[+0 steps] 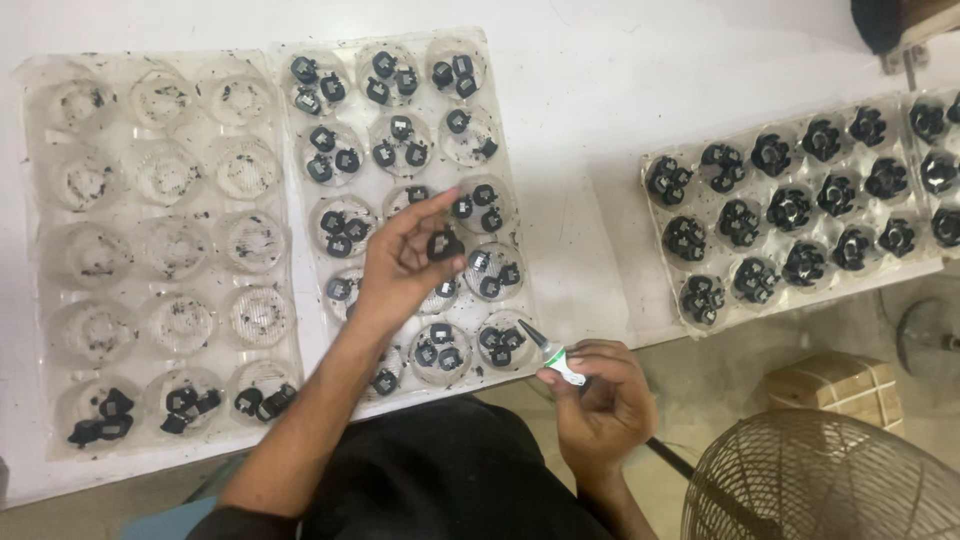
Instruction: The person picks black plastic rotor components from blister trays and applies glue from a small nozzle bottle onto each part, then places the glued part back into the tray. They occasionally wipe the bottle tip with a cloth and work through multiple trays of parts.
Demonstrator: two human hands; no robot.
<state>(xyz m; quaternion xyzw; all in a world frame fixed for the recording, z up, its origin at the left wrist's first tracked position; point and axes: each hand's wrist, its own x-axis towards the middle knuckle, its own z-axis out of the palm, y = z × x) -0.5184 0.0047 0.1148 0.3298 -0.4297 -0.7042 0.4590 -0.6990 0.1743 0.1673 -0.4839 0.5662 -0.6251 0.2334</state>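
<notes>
My left hand [400,265] hovers over the middle clear plastic tray [520,270] and pinches a small black part [444,243] between thumb and fingers. My right hand [600,400] sits near the table's front edge, closed around a small white tube with a green band and a pointed black nozzle [548,350]; the nozzle points up and left toward the tray. The tray's round cups hold two or three small black parts each [400,140].
A left tray [40,260] has mostly bare cups, with black parts only in its front row [180,405]. A right tray [660,245] holds several larger black parts. A fan guard [830,480] and a wooden block [840,385] stand on the floor at lower right.
</notes>
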